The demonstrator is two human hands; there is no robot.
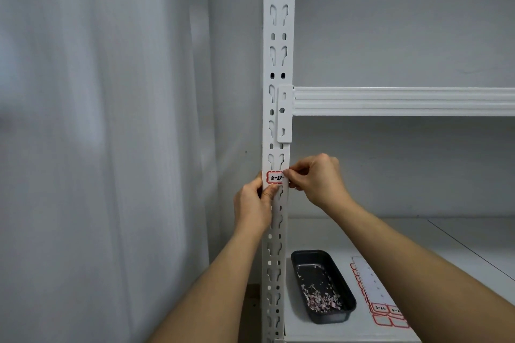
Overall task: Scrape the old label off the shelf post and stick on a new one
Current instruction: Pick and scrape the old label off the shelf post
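A white slotted shelf post (278, 50) runs from top to bottom in the middle of the view. A red-bordered label (274, 177) with black handwriting sits on the post's front at about hand height. My left hand (255, 203) holds the post from the left, its thumb pressing just under the label's lower edge. My right hand (315, 178) comes from the right and pinches the label's right end between thumb and fingertip.
On the lower shelf (418, 245) stands a black tray (323, 285) holding paper scrapings. To the tray's right lies a sheet of red-bordered labels (379, 301). A white shelf beam (404, 101) crosses above my hands. A pale curtain (111, 120) hangs to the left.
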